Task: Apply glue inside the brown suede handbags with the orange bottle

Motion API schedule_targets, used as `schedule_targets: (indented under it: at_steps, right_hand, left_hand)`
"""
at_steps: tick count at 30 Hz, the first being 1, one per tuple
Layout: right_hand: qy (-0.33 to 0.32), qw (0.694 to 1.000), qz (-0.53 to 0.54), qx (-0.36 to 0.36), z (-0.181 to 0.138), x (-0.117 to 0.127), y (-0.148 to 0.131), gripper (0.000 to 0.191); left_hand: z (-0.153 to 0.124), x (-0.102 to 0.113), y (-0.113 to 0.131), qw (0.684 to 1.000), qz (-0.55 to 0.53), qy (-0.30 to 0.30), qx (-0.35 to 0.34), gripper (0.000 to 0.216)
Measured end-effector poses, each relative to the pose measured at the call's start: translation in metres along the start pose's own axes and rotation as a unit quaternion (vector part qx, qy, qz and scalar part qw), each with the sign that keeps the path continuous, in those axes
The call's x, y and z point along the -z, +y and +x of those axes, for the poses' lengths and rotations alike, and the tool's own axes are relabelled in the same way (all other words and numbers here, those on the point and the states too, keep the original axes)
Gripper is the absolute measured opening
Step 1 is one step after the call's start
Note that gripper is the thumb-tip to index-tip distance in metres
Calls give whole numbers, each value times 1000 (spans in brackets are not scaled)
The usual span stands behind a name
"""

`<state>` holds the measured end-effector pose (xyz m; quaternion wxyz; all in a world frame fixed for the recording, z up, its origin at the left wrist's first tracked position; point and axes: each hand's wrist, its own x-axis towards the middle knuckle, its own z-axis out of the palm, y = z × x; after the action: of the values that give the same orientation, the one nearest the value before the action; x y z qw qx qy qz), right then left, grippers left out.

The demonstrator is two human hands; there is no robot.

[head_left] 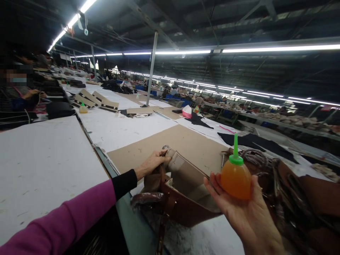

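Observation:
My right hand (247, 212), palm up at the lower right, cradles an orange squeeze bottle (236, 180) with a green nozzle cap pointing up. My left hand (152, 163), in a magenta sleeve with a black cuff, grips the top edge of a brown leather bag (183, 198). The bag stands open on the table with its beige lining showing. A brown strap (147, 198) hangs off the bag's near left side.
A pile of brown leather bags and straps (297, 191) lies at the right. A tan cardboard sheet (180, 145) is under the bag on the long white table (47, 166). Another orange bottle (83, 108) and cardboard pieces sit farther back. A person sits at far left.

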<state>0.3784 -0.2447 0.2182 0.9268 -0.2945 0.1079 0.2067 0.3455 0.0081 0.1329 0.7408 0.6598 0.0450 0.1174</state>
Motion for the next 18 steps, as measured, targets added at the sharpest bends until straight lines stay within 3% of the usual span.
schedule_targets:
  at_steps: [5, 9, 13, 15, 18]
  right_hand:
    - [25, 999, 12, -30, -19, 17, -13, 45]
    - [28, 993, 1, -111, -23, 46, -29, 68]
    - [70, 989, -126, -37, -21, 72, -40, 91]
    - [78, 982, -175, 2, -21, 80, -42, 90]
    - [28, 966, -253, 49, -20, 88, -44, 87]
  left_hand:
    - [13, -5, 73, 980, 168, -105, -26, 31]
    - [32, -13, 122, 910, 357, -211, -12, 28]
    - [49, -26, 125, 843, 452, -291, 4, 21]
    - [55, -34, 116, 825, 471, -309, 35, 19]
    - [63, -47, 100, 813, 476, -323, 86, 20]
